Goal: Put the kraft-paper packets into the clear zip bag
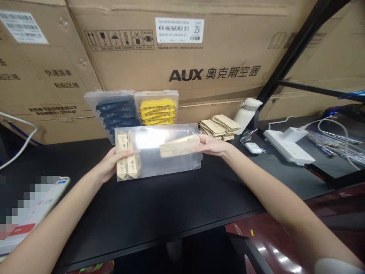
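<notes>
A clear plastic box (154,167) is tilted up above the black desk, lying on its long side. My left hand (114,160) is closed around its left end, thumb over the front. Two beige packets (132,163) stand side by side inside at that end. At the right end, my right hand (209,144) grips another beige packet (179,146), which reaches into the box and shows through the plastic. Some of the right fingers are hidden behind the packet and box wall. A pile of beige packets (219,127) lies just beyond my right hand.
Behind stand clear boxes of dark blue packets (118,114) and yellow packets (158,110), against large cartons (128,72). To the right are a white bottle (247,114), an earphone case (253,148) and a power strip (291,146). A phone (54,199) lies at left.
</notes>
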A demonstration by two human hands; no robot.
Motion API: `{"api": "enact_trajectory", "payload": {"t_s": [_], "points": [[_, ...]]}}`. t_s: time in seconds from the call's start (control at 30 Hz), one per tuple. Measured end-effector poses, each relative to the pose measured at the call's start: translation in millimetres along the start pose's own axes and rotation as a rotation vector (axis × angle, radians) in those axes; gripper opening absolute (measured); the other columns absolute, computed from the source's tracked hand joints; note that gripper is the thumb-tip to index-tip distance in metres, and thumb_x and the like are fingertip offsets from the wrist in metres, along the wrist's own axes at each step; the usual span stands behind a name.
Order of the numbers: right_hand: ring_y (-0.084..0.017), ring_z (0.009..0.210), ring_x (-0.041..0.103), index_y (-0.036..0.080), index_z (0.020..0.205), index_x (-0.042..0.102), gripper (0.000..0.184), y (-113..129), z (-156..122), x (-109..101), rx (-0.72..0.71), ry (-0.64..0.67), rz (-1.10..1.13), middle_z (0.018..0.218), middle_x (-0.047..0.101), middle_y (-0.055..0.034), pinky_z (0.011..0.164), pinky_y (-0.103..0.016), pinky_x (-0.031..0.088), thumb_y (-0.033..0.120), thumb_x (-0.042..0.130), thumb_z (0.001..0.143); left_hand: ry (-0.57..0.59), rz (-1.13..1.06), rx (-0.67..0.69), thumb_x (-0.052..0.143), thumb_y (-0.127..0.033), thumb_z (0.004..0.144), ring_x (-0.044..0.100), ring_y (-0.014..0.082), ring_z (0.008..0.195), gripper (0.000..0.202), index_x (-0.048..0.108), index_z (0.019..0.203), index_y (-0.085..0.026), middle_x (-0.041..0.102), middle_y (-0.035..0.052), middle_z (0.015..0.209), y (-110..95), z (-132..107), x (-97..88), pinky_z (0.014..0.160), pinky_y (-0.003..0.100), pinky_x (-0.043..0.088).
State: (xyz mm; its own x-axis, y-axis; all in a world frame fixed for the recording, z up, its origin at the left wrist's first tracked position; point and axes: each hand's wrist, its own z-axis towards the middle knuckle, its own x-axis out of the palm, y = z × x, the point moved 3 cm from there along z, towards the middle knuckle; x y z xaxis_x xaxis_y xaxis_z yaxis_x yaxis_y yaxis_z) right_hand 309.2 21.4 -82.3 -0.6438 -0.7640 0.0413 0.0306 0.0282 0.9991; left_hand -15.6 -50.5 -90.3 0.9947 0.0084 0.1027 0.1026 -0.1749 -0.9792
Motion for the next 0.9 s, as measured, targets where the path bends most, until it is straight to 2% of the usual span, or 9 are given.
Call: {"api": "enact_trajectory", "payload": {"t_s": [0.13,0.23,0.3,0.47,0.6,0.7,0.77,0.83,0.9], "points": [[-0.017,0.118,0.064,0.019,0.119,0.068,0.048,-5.8,-0.9,23.9,0.038,0.068,-0.08,0.128,0.067,-0.0067,0.106,-0.031,0.049,0.019,0.079,0.073,0.05,0.024,-0.061,0.085,-0.03,0.066,0.076,0.0252,0.083,0.046,0.07,0.107,-0.017,0.08,0.0075,0.097,5.6,-6.9,13.7,0.07,0.029,0.062],[-0.017,0.121,0.062,0.026,0.124,0.066,0.043,-5.9,-2.1,44.0,0.032,0.091,-0.073,0.133,0.063,-0.0033,0.103,-0.032,0.052,0.023,0.072,0.081,0.09,0.026,-0.098,0.083,-0.032,0.069,0.076,0.026,0.088,0.047,0.069,0.111,-0.017,0.079,0.009,0.1,10.9,-10.5,22.4,0.072,0.029,0.062],[-0.018,0.119,0.062,0.024,0.127,0.064,0.043,-3.1,-3.5,53.3,0.035,0.106,-0.099,0.135,0.062,-0.0048,0.098,-0.03,0.055,0.023,0.069,0.084,0.086,0.008,-0.118,0.082,-0.031,0.069,0.076,0.0246,0.088,0.048,0.068,0.112,-0.016,0.079,0.0082,0.099,13.9,-12.3,26.1,0.072,0.027,0.062],[-0.019,0.099,0.068,0.019,0.12,0.067,0.04,8.2,-5.9,52.2,0.036,0.105,-0.35,0.117,0.069,-0.0074,0.088,-0.03,0.056,0.02,0.071,0.08,0.081,-0.021,-0.171,0.083,-0.028,0.069,0.076,0.0232,0.087,0.047,0.066,0.112,-0.018,0.08,0.0052,0.094,18.0,-15.1,32.3,0.071,0.028,0.062],[-0.021,0.103,0.066,0.016,0.107,0.07,0.035,7.0,-4.5,55.9,-0.018,0.2,-0.458,0.109,0.071,-0.0061,0.093,-0.035,0.053,0.021,0.076,0.073,0.082,0.011,-0.194,0.081,-0.029,0.071,0.076,0.0241,0.086,0.043,0.067,0.11,-0.017,0.08,0.0061,0.093,19.8,-14.2,33.5,0.07,0.028,0.062],[-0.021,0.11,0.064,0.019,0.113,0.067,0.035,-3.8,-2.8,67.1,-0.102,0.059,-0.506,0.117,0.068,-0.0062,0.101,-0.039,0.048,0.028,0.073,0.08,0.124,0.031,-0.193,0.082,-0.032,0.071,0.076,0.0259,0.091,0.045,0.068,0.111,-0.017,0.079,0.0079,0.098,22.3,-13.8,34.5,0.073,0.029,0.061],[-0.023,0.107,0.064,0.021,0.119,0.062,0.049,-13.1,-3.3,74.8,-0.124,-0.099,-0.556,0.117,0.067,-0.0065,0.098,-0.042,0.05,0.038,0.078,0.075,0.159,0.049,-0.204,0.083,-0.034,0.07,0.075,0.027,0.093,0.048,0.068,0.112,-0.017,0.079,0.0088,0.101,24.2,-16.1,36.9,0.075,0.03,0.061],[-0.026,0.119,0.059,0.024,0.129,0.055,0.066,-17.9,-5.5,81.8,-0.196,-0.222,-0.619,0.132,0.059,-0.0087,0.103,-0.044,0.047,0.042,0.082,0.071,0.205,0.066,-0.229,0.085,-0.035,0.067,0.075,0.0279,0.096,0.053,0.067,0.114,-0.017,0.079,0.0095,0.104,25.7,-20.6,41.5,0.077,0.031,0.061],[-0.026,0.122,0.057,0.026,0.13,0.053,0.065,-17.9,-8.6,87.2,-0.284,-0.277,-0.659,0.134,0.058,-0.0079,0.105,-0.044,0.046,0.042,0.08,0.073,0.244,0.082,-0.245,0.087,-0.034,0.063,0.072,0.0294,0.104,0.061,0.065,0.118,-0.018,0.077,0.01,0.111,26.2,-25.8,47.3,0.081,0.033,0.06]]}}
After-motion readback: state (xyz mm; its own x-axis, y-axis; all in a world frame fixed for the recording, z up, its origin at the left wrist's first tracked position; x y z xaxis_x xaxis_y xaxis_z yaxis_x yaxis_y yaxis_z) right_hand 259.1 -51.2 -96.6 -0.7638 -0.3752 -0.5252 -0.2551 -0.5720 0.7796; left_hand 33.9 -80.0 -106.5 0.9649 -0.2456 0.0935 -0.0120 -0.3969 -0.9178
